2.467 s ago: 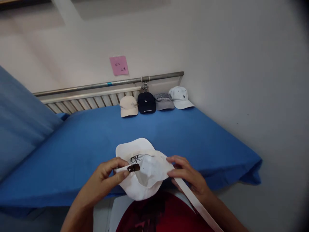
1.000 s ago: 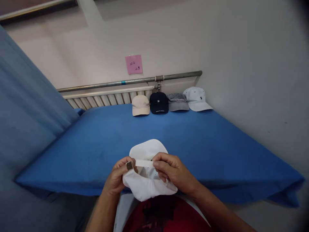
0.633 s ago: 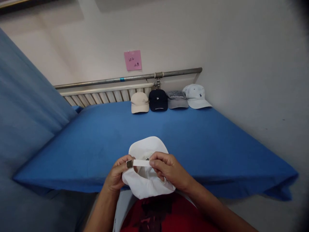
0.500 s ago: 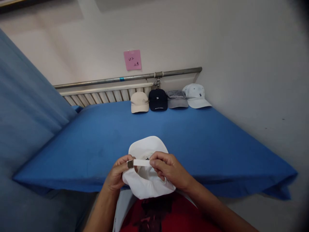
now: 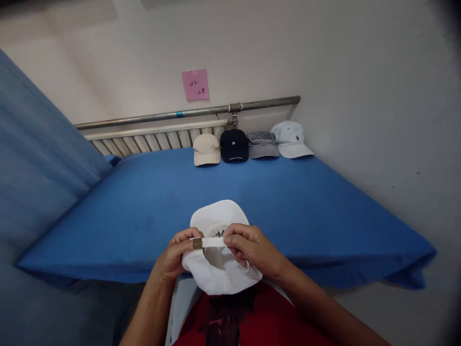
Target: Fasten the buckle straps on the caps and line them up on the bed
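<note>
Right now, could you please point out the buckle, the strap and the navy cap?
buckle [image 5: 197,243]: head view, on its brass face.
strap [image 5: 214,242]: head view, on its white middle stretch.
navy cap [image 5: 234,143]: head view, on the front of the crown.

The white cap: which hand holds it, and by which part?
Both hands hold the white cap by its back strap: the left hand pinches the metal buckle end, the right hand pinches the strap beside it.

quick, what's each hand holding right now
left hand: closed, pinching the brass buckle at the back of the white cap
right hand: closed, pinching the cap's white strap
</note>
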The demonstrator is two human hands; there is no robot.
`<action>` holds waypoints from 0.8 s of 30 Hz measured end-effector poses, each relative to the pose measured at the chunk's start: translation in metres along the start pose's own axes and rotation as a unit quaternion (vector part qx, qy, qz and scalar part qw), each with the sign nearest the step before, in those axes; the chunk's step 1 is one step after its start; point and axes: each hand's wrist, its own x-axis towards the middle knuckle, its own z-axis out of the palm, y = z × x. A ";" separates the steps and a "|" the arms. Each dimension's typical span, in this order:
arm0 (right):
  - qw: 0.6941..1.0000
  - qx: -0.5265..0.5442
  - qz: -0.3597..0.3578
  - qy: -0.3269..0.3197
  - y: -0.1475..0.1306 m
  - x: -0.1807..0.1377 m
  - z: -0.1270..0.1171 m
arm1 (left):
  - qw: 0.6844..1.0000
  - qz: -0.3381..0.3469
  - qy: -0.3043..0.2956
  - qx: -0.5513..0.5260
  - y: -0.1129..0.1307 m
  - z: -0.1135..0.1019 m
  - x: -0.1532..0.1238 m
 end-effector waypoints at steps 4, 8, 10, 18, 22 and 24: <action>0.999 -0.023 0.012 -0.021 0.000 0.002 -0.004 | 1.000 -0.011 -0.002 0.011 0.001 0.002 0.000; 0.989 -0.131 -0.044 -0.055 -0.005 0.000 -0.012 | 0.999 -0.023 -0.006 0.023 0.003 0.005 -0.001; 0.985 -0.148 -0.064 -0.063 -0.010 -0.001 -0.017 | 0.999 -0.025 -0.002 0.026 0.004 0.007 -0.001; 0.985 -0.150 -0.031 -0.080 -0.020 -0.002 -0.022 | 0.998 -0.041 0.016 0.048 0.005 0.009 0.001; 0.968 -0.230 -0.067 -0.071 -0.026 -0.007 -0.019 | 0.997 -0.051 0.026 0.057 0.006 0.013 0.000; 0.949 -0.286 -0.115 -0.065 -0.030 -0.010 -0.019 | 0.996 -0.052 0.028 0.063 0.007 0.015 -0.001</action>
